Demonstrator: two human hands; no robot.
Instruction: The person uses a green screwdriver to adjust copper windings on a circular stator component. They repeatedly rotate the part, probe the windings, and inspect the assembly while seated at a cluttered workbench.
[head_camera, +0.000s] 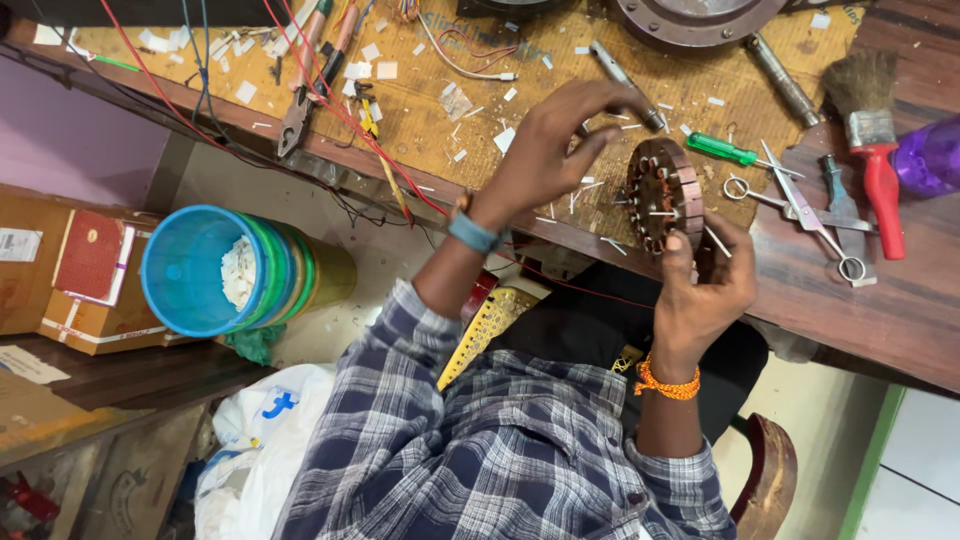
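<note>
Right hand (705, 285) grips round slotted stator (662, 193); left hand (548, 150) pinches above it.

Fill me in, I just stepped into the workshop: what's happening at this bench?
A person in a plaid shirt holds a round motor stator core upright at the edge of the workbench. The right hand grips it from below, while the left hand reaches to its slots, where thin strips stick out. Scissors, a green screwdriver and a red-handled brush lie nearby.
</note>
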